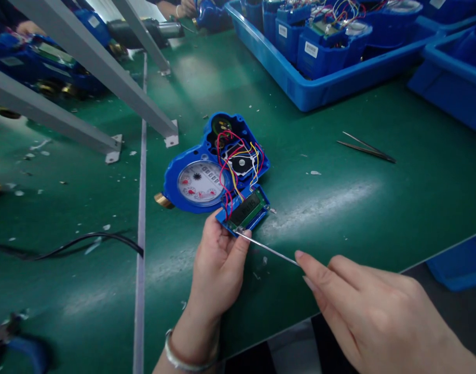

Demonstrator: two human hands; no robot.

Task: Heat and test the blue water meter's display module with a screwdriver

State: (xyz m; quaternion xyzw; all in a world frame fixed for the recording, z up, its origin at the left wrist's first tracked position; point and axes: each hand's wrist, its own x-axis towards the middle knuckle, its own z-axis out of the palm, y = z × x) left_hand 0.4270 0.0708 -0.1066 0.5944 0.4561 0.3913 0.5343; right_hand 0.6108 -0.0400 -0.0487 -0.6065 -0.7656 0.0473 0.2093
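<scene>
A blue water meter (171, 174) with a white dial lies on the green table, its side compartment uncovered. Red, yellow and white wires run from that compartment to a small circuit board with a display (247, 208) in a blue frame. My left hand (222, 259) grips this board by its lower edge, thumb on the near corner. In my right hand (362, 301) is a thin metal rod-like tool (271, 250), its tip touching the board's lower corner beside my left thumb. The tool's handle is hidden in my fingers. A small spring (273, 210) shows at the board's right end.
Tweezers (366, 149) lie to the right. A blue tray (306, 96) of meters stands at the back right, another blue bin (448, 72) beside it. Grey metal legs (144, 104), a black cable (85, 236) and blurred pliers (19, 343) are on the left. Other people's hands (187, 8) work behind.
</scene>
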